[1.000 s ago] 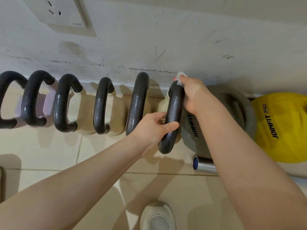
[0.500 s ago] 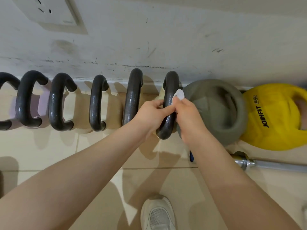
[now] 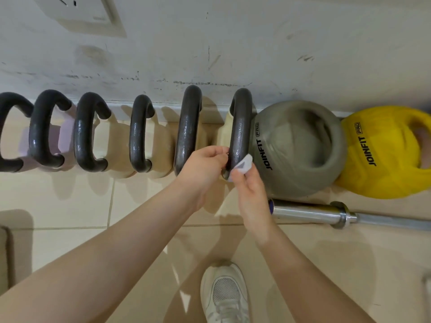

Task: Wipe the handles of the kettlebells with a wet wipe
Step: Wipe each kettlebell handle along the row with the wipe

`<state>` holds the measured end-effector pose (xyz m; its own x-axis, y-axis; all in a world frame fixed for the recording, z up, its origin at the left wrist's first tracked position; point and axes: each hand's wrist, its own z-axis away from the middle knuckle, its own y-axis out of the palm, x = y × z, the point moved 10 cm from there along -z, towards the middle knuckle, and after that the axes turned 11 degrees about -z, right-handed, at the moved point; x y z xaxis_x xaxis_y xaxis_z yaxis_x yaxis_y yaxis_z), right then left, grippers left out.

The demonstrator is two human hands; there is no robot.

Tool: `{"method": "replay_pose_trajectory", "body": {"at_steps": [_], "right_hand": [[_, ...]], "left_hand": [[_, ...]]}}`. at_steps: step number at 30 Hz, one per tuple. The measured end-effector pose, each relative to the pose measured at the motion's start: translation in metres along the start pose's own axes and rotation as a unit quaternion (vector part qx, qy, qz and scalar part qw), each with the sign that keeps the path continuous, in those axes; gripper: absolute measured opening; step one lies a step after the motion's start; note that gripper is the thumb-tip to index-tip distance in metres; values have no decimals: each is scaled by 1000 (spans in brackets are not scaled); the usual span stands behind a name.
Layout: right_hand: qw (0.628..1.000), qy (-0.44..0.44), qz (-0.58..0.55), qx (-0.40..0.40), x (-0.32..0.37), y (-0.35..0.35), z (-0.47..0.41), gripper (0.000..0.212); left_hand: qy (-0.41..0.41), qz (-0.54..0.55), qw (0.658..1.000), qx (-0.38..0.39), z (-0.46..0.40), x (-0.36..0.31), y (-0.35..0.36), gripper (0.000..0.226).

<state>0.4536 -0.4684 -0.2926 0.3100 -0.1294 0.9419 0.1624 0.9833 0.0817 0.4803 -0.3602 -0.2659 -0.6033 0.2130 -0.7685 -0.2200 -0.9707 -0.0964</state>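
The right hand (image 3: 250, 194) pinches a small, crumpled white wet wipe (image 3: 242, 164) between thumb and fingertips, pressing it against the near, lower curve of a dark, slightly pitted metal kettlebell handle (image 3: 240, 134). The left hand (image 3: 203, 169) is curled just left of that handle, its fingertips bent in at the same lower curve; whether they grip the metal or only touch it cannot be told.

This handle is the rightmost of a row of thick, rounded, glossy black loops (image 3: 186, 129) standing on edge along the foot of a scuffed white wall (image 3: 233, 43), over pale cream and lilac bodies. Narrow gaps separate the loops.

Just right, touching or nearly touching the handle, lies a matte grey soft kettlebell (image 3: 300, 148) marked JOINFIT PRO, then a yellow one (image 3: 382, 159). A polished steel barbell end (image 3: 310, 212) lies on the glossy beige floor tiles (image 3: 70, 206) near them. A white mesh shoe (image 3: 225, 294) stands on open floor nearer the camera.
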Motion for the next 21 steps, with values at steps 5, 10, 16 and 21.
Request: {"method": "replay_pose_trajectory", "body": {"at_steps": [5,10,16,21], "right_hand": [[970,-31,239,22,-22,2,-12,46],[985,-50,164,-31,-15,5,3,61],[758,-319,566,-48,35,32,15,67],[460,-406,782,109,17,60,21,35]], "left_hand": [[-6,16,1000,3,12,-3,0,33],[-10,47,999,19,16,-5,-6,9],[81,43,995,-27,25,-34,-37,19],[149,-47,983,-97,31,-50,-70,24]]}}
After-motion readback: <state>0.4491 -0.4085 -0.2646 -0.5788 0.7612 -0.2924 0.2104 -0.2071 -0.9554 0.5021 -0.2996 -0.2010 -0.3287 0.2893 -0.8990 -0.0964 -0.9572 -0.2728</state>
